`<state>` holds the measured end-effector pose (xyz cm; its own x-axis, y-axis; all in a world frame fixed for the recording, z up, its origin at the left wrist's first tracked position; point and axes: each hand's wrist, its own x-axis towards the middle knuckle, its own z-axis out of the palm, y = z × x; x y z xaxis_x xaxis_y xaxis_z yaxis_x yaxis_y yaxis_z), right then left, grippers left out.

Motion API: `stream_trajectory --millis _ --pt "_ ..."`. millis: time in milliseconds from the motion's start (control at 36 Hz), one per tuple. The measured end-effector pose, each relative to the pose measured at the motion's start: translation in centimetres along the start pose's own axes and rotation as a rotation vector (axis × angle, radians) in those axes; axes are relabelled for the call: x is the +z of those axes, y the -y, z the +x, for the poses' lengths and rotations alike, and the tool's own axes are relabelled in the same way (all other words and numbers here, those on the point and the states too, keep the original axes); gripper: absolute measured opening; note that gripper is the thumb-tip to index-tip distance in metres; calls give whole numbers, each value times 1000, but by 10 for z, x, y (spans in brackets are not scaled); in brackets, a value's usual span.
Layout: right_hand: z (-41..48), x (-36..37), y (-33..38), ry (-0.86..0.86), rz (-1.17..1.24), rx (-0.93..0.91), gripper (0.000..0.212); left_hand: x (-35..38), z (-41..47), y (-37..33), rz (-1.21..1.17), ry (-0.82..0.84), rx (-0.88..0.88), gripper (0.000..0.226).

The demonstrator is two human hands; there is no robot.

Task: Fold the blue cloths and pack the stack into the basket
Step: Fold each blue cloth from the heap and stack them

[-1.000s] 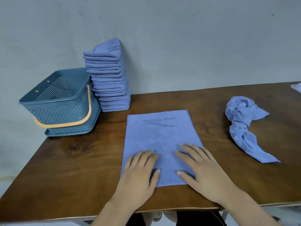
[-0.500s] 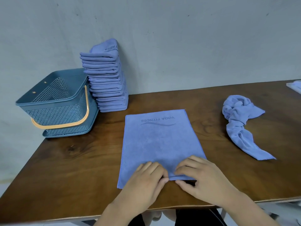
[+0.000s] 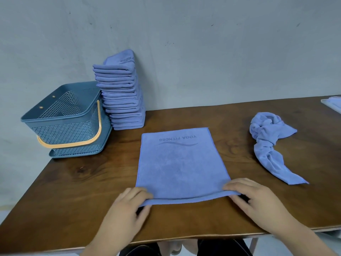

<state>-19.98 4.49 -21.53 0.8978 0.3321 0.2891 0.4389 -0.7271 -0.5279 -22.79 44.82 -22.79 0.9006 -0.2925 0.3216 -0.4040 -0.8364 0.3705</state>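
Observation:
A blue cloth printed "YOGA FITNESS" lies flat in the middle of the brown table. My left hand pinches its near left corner and my right hand pinches its near right corner; the near edge is lifted slightly off the table. A tall stack of folded blue cloths leans against the wall at the back left. The blue mesh basket with an orange handle stands tilted at the table's left corner, nothing in it. A crumpled blue cloth lies to the right.
A grey wall runs close behind the table. At the far right edge, part of another pale cloth on a flat thing shows. My dark-clothed legs are below the table's front edge.
My hands moved apart from the middle of the cloth's near edge to its two near corners, and they now pinch and lift that edge.

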Motion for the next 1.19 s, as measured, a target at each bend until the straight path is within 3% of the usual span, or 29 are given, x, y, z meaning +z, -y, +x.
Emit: stream_trajectory --millis 250,333,556,722,944,1056,1111,1194 --pt "1 -14 15 -24 354 278 18 -27 -9 2 -359 -23 -261 25" --pt "1 -17 18 1 406 299 18 -30 -9 0 -394 -10 -284 29" --pt "17 -18 13 -38 609 262 11 -39 13 -3 -596 -32 -302 10" --pt "75 -17 15 -140 720 238 14 -46 70 0 -804 -149 -293 25" --pt "188 -9 -5 -236 784 368 16 -39 175 33 -1091 -101 -614 23" --pt "227 14 -23 -224 711 530 15 -21 212 56 -962 -107 -798 23" --pt "230 24 -31 -226 612 574 25 -7 216 66 -857 -144 -853 31" --pt "220 30 -39 -219 529 571 31 5 207 62 -747 -200 -786 29"
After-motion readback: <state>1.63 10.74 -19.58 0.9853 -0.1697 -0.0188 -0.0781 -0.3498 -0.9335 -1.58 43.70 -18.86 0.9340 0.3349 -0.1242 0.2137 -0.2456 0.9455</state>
